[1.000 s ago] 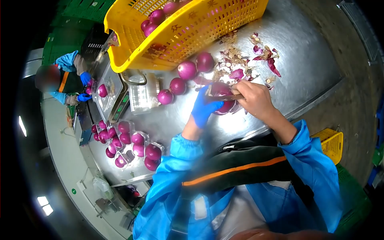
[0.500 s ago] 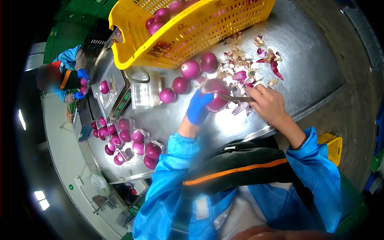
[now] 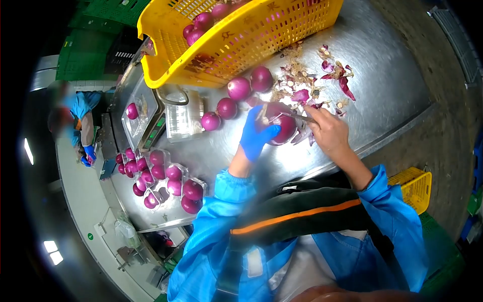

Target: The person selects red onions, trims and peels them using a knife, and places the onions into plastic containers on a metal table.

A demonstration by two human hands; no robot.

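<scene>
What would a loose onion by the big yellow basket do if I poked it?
The onion would probably roll, because it looks round and sits on the flat metal table. Its shiny skin might feel slippery. Looking plump, it's likely firm.

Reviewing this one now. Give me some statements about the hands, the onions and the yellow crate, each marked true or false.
1. The right hand holds a knife at an onion. True.
2. Both hands wear gloves. False: only the left hand has a blue glove; the right is bare.
3. The yellow crate has onions in it. True.
4. The scale bears no onion. False: one onion is on the scale.
5. Peelings lie on the metal table. True.
6. The packed onions are in cardboard boxes. False: they are in clear plastic packs.
</scene>
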